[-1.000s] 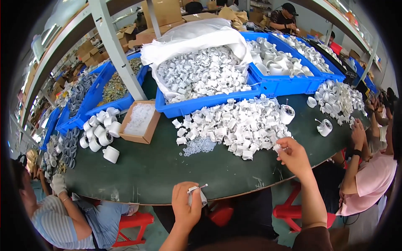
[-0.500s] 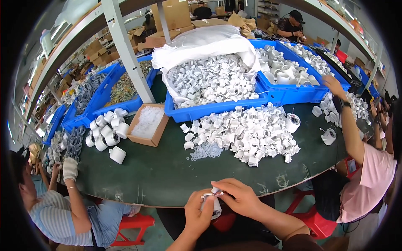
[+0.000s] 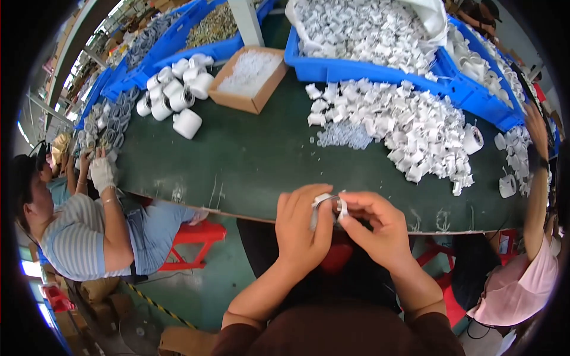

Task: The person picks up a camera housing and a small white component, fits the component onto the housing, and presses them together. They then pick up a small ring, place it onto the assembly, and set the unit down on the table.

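Just past the table's front edge, my left hand (image 3: 301, 228) is closed around a white plastic part (image 3: 321, 200), most of it hidden by the fingers. A thin dark strip or wire runs from it toward my right hand (image 3: 380, 228). Between that hand's thumb and fingers is a small white plastic piece (image 3: 343, 209), close beside the left hand's part. On the table beyond lie a heap of small white plastic clips (image 3: 409, 124) and a patch of small translucent rings (image 3: 347, 136).
A cardboard box (image 3: 259, 101) of translucent bits stands beside several white round housings (image 3: 187, 123). Blue bins (image 3: 332, 72) line the back, below a grey post (image 3: 246, 24). Seated co-workers flank me, one in a striped shirt (image 3: 83, 231), another in pink (image 3: 510, 285).
My view has tipped downward, so the table sits higher in it. The hands have turned; the round housing seen at the left hand earlier is now mostly covered. The right hand's white piece shows more.
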The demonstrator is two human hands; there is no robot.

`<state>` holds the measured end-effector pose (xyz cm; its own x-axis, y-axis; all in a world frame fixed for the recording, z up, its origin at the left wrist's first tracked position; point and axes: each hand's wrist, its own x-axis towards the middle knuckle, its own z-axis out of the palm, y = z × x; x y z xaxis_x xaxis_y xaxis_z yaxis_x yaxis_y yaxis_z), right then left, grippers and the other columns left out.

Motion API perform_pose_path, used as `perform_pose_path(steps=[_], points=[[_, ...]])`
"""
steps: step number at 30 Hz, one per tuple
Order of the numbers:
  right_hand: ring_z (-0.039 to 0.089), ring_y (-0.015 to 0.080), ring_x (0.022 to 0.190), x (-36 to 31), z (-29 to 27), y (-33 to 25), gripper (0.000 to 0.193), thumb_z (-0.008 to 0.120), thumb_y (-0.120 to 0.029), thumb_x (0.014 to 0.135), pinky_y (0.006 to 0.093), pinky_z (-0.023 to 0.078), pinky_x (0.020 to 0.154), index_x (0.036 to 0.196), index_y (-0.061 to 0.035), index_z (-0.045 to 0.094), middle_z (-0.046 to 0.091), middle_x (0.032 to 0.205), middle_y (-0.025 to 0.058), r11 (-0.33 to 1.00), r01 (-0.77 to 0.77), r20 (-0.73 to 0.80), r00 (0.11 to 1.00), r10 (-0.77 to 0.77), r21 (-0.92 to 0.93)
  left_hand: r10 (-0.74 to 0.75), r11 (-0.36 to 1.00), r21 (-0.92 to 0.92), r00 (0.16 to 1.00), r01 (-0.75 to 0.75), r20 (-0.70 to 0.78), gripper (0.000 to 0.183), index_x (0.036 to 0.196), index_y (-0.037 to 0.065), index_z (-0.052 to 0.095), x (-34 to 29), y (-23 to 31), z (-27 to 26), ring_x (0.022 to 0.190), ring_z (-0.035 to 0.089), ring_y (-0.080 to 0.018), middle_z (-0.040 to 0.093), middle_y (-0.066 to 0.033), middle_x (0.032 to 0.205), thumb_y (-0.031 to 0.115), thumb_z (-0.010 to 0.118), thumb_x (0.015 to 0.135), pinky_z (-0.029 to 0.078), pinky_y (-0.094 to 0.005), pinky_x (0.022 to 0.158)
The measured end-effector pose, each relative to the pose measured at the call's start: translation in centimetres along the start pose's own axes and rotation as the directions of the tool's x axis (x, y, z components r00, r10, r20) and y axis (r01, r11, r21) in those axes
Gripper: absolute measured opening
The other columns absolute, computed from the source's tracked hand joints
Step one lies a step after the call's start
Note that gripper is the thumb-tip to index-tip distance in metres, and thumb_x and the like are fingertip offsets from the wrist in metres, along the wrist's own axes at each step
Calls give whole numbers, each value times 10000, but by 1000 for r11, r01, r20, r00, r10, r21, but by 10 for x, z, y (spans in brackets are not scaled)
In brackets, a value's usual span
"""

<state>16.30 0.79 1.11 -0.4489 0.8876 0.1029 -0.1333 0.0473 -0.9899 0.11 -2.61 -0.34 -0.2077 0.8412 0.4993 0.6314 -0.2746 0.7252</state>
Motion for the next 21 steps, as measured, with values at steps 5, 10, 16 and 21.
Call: perform_pose_path(steps=[5, 10, 16, 21], points=[[660, 162, 1102, 6, 8, 10, 358, 648, 95, 921, 318, 529, 968, 1270, 21, 621, 679, 1178, 93, 1000, 11, -9, 1000, -11, -6, 16, 1000, 4, 1000, -16, 19, 242, 1138, -3, 655, -1, -2, 3, 925, 580, -309, 678, -136, 1105, 23, 550, 921, 448, -385, 840], [662, 162, 1088, 2, 15, 16, 354, 668, 117, 894, 315, 528, 971, 1233, 18, 635, 678, 1143, 88, 999, 45, -71, 996, -46, -18, 62, 998, -5, 997, -62, 36, 309, 1101, -12, 649, -4, -2, 3, 922, 572, -318, 675, -144, 1095, 131, 410, 968, 420, -404, 856], [640, 128, 1027, -5, 25, 30, 333, 680, 113, 892, 280, 519, 919, 1207, 19, 631, 653, 1088, 60, 969, 160, -157, 969, -190, -188, 139, 990, 32, 990, -138, -21, 318, 1105, 23, 652, -9, -9, 11, 865, 552, -291, 674, -121, 1054, 225, 441, 979, 415, -394, 781], [622, 127, 1012, -5, 29, 38, 327, 670, 111, 900, 274, 506, 900, 1212, 22, 626, 635, 1087, 62, 945, 226, -166, 949, -269, -238, 167, 986, 23, 986, -167, -27, 282, 1093, 27, 643, -5, -11, 11, 857, 552, -290, 671, -114, 1039, 225, 489, 964, 417, -393, 783]])
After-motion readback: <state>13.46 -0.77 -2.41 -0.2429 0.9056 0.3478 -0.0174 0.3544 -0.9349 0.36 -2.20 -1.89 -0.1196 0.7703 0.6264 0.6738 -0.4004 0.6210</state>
